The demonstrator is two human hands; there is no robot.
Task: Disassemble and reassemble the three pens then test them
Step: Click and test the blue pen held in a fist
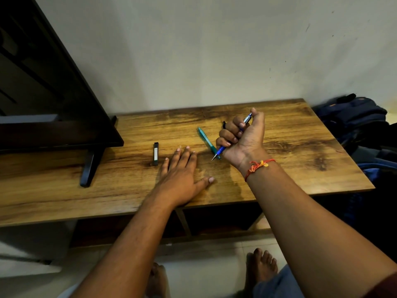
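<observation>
The right grip [240, 136] is clenched round a slim blue plastic pen [221, 150]. The pen's long axis slants from far-right down to near-left, almost parallel to the teal plastic pen [206, 139] lying on the brown wooden bench [300, 147]. Its metal tip sits just beside the teal pen's near end. The left grip [180, 175] is released and flat on the bench, near-left of the teal pen. It is probably the one to take that tip end.
</observation>
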